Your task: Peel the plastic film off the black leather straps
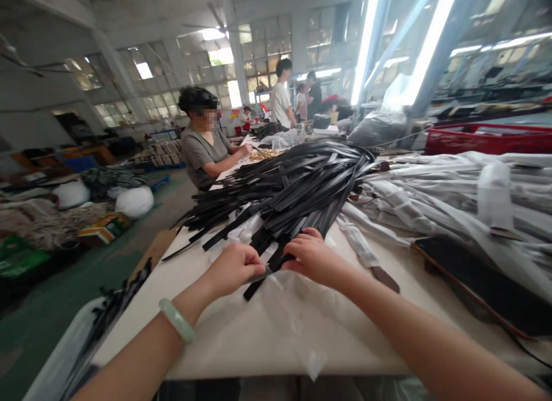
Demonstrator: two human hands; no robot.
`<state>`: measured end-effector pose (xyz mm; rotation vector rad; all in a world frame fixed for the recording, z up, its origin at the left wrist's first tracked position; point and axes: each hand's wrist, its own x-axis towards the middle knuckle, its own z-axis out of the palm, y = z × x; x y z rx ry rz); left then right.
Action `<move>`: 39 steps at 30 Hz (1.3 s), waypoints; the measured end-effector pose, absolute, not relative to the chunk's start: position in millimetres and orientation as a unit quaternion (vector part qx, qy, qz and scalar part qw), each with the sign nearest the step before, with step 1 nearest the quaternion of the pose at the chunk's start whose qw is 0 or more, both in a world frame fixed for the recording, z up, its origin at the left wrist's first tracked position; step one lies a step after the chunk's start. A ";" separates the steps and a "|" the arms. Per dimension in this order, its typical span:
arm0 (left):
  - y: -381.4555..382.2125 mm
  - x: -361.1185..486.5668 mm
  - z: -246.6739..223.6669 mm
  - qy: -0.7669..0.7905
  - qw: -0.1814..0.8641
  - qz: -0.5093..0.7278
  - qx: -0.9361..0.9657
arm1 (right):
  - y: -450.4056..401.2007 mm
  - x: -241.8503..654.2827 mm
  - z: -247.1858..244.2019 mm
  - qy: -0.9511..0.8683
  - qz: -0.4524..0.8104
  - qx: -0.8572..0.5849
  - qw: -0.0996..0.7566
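Our left hand seems to pinch the thin, clear plastic sleeve at the cream table's near side, right hand curled round 1 flat black strap. If we yank, that flimsy film could rip.

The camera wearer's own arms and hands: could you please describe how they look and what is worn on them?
The left hand and right hand wear no gloves. A smooth, rounded, pale green bangle circles the left forearm near the wrist; the right forearm shows none. No sleeve shows on either.
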<state>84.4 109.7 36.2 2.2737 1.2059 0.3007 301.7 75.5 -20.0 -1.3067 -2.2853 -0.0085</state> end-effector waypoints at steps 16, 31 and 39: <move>103.7 96.9 25.2 0.357 0.274 0.099 0.887 | 62.5 283.7 -35.8 -0.875 0.056 -0.374 0.301; 109.5 101.9 27.0 0.353 0.224 0.138 0.898 | 68.0 299.1 -32.7 -0.850 0.059 -0.426 0.306; 100.8 94.0 21.0 0.380 0.301 0.113 0.867 | 65.8 297.6 -29.7 -0.825 0.050 -0.461 0.325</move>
